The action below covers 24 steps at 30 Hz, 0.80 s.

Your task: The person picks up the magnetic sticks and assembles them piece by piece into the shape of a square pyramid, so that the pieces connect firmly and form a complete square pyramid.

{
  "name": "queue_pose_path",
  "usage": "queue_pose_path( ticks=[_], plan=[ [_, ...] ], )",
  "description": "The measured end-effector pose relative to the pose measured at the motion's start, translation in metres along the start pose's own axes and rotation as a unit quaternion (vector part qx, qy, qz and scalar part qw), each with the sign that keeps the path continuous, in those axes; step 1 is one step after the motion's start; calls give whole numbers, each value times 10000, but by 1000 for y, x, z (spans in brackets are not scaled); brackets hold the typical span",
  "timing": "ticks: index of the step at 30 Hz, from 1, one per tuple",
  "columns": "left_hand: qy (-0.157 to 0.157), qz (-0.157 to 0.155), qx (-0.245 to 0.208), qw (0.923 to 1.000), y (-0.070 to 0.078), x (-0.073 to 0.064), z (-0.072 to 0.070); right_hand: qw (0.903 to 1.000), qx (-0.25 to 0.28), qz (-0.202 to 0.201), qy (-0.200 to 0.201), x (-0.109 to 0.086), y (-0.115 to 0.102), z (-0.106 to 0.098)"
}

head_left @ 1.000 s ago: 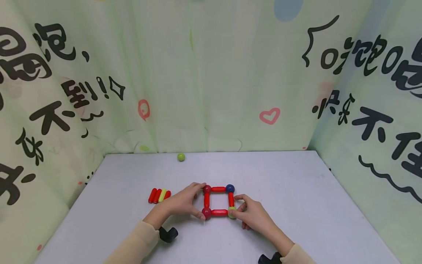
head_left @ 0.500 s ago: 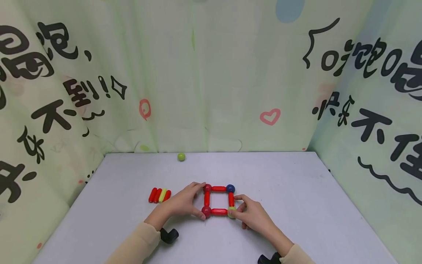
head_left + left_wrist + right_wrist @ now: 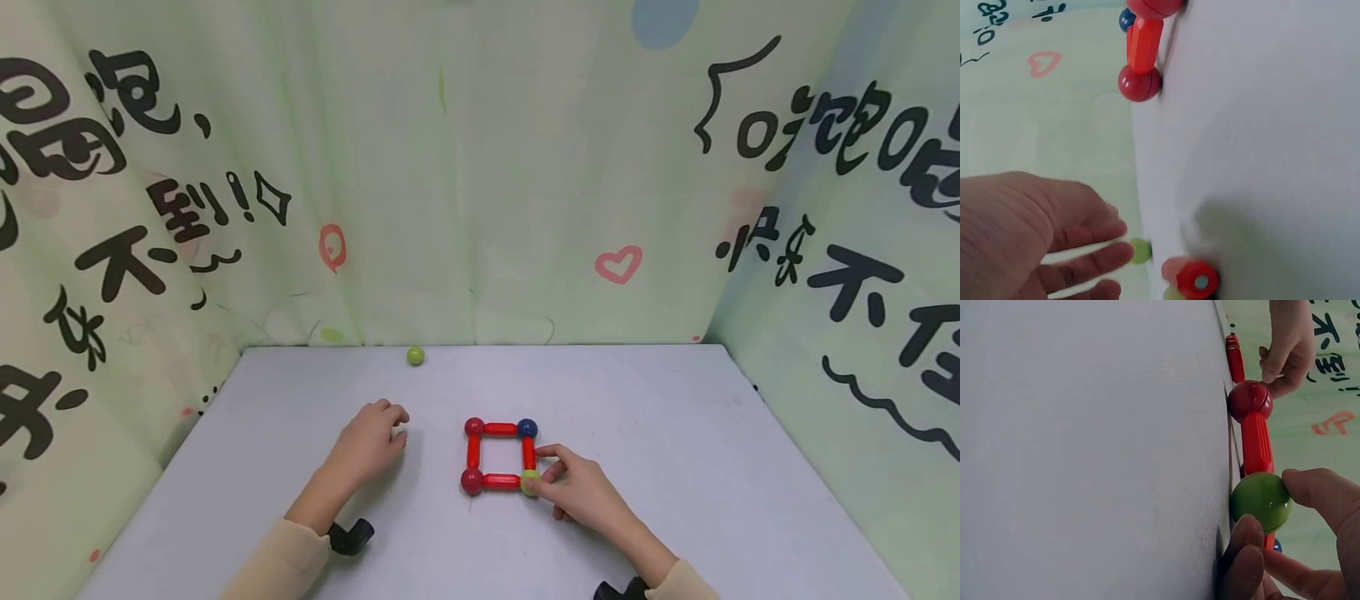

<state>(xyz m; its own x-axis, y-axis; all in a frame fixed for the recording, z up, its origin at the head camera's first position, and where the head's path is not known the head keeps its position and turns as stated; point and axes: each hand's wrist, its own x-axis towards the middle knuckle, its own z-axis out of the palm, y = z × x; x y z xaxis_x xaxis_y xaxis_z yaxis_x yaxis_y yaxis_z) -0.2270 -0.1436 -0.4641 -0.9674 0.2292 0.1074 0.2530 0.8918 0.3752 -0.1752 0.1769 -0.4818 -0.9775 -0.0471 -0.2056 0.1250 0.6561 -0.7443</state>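
Note:
A square of red magnetic sticks and balls lies flat on the table. Its corners are two red balls, a blue ball and a green ball. My right hand pinches that green ball between thumb and fingers at the near right corner. Off to the square's left, my left hand hovers with loosely bent fingers and nothing in them. A loose red stick shows below it in the left wrist view, with part of a yellow-green stick. In the head view this hand hides the loose sticks.
Near the table's back edge sits a loose green ball. The white table is bounded by a printed curtain at the back and both sides.
My left hand has let go of the square's left side and moved left, over the loose sticks. My right hand stays on the green corner ball.

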Motion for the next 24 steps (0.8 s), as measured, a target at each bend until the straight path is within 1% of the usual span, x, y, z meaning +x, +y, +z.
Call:
queue_pose_path(
  ticks=[2, 4, 6, 8, 12, 14, 22, 24],
  plan=[
    [153, -115, 338, 9992, -2, -4, -4, 10000, 43, -31, 35, -1, 2, -1],
    [157, -231, 616, 9977, -3, -8, -6, 9999, 64, -73, 71, -2, 3, -1],
    [139, -285, 875, 9957, -4, -11, -8, 9998, 99, -119, 90, -3, 3, -1],
    [148, -233, 1091, 9936, -5, -14, -6, 9998, 128, -145, 100, -3, 4, -1],
    [234, -21, 1455, 9891, -5, -16, -1, 9997, 176, -154, 75, -3, 4, -1],
    [276, 49, 1526, 9879, -3, -16, 2, 9997, 182, -137, 57, -3, 4, -1],
    [410, 143, 1607, 9860, 4, -18, 11, 9998, 156, -82, 28, -3, 3, 0],
    [392, 158, 1617, 9859, 5, -16, 13, 9998, 159, -69, 20, -2, 3, -1]
  ],
)
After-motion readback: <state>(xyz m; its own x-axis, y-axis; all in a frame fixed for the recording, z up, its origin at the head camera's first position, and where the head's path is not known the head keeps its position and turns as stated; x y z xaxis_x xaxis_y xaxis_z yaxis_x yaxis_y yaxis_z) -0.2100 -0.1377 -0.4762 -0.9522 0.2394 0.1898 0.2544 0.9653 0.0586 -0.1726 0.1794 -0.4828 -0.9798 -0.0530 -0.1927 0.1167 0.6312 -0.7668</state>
